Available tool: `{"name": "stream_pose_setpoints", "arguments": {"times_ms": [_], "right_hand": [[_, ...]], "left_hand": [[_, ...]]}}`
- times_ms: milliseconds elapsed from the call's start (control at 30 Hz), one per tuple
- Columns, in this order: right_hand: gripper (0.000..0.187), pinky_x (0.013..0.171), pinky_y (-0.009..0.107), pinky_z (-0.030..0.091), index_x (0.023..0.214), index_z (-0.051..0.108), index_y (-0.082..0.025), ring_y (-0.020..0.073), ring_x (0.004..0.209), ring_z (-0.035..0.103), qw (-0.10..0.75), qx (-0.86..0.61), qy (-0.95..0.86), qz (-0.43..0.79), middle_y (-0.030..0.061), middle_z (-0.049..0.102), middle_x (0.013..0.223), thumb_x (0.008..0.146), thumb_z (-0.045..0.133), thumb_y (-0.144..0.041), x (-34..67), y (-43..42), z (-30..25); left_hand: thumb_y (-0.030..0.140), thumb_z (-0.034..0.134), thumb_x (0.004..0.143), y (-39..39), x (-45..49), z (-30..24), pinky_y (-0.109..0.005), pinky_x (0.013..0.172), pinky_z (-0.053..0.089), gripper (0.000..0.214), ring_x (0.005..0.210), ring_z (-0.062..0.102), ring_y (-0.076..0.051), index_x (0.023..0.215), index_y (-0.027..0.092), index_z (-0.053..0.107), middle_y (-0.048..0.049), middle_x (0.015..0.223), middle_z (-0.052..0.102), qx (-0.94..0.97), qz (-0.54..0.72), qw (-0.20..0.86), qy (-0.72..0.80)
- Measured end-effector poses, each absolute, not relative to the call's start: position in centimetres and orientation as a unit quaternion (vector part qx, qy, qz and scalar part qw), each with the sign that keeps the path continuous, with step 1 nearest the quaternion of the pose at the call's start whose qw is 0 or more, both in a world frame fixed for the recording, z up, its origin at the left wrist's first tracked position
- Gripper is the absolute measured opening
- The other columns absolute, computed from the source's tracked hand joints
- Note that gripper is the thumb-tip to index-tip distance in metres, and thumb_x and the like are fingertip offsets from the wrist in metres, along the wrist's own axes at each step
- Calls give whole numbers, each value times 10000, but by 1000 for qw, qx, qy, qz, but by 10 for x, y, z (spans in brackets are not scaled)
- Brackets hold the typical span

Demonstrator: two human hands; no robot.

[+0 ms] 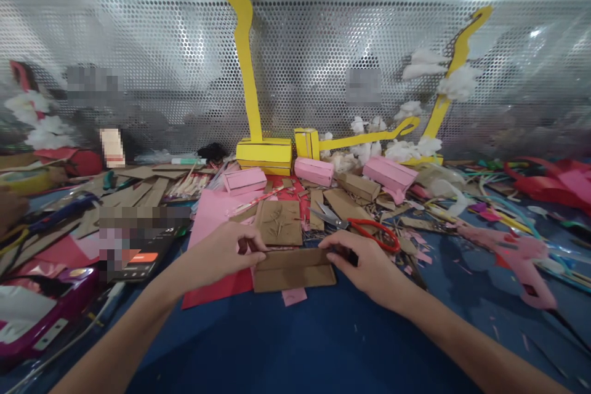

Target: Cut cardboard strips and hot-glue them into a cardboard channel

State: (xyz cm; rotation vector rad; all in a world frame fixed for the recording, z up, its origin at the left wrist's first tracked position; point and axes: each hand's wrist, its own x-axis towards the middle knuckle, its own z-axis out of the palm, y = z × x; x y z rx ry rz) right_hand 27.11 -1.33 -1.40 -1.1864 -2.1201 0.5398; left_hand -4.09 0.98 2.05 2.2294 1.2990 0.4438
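Brown folded cardboard (pixel 294 278), pinched by left grip (pixel 228 250) and right grip (pixel 367 265), overlaps a faintly marked pink scrap (pixel 294 298).

I can't read any writing here; left of the folded cardboard (pixel 295 280), a dark flat object (pixel 161 240) bears small pale marks, too blurred to decipher.

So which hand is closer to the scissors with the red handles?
The right hand: it's just on the near side of the scissors, at the right end of the folded cardboard. The left hand is farther off, at the cardboard's left end.
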Motion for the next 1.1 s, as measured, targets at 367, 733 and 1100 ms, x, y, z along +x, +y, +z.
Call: {"name": "stream_pose_setpoints", "arguments": {"times_ms": [367,733,1100], "right_hand": [[176,864,341,532,1028,652,-258,208,939,684,312,-415,-830,202,28,703,1045,935,585,-125,274,-14,-24],[173,841,329,538,992,647,-239,199,946,682,309,-407,-841,178,28,707,1004,948,569,-91,272,-14,-25],[223,1015,450,506,1197,646,-285,271,1157,657,241,-447,-860,52,72,699,1247,979,601,-279,298,-68,16]], "left_hand": [[337,687,849,7,-39,22,-270,637,387,171,684,553,-158,792,196,767,5,727,711,813,159,285,482],[286,677,814,4,-34,26,-264,613,360,147,652,526,-151,731,190,751,14,667,679,811,161,275,490],[284,648,796,-10,-20,19,-244,597,405,150,654,556,-148,901,186,690,33,727,641,806,117,354,461]]}}
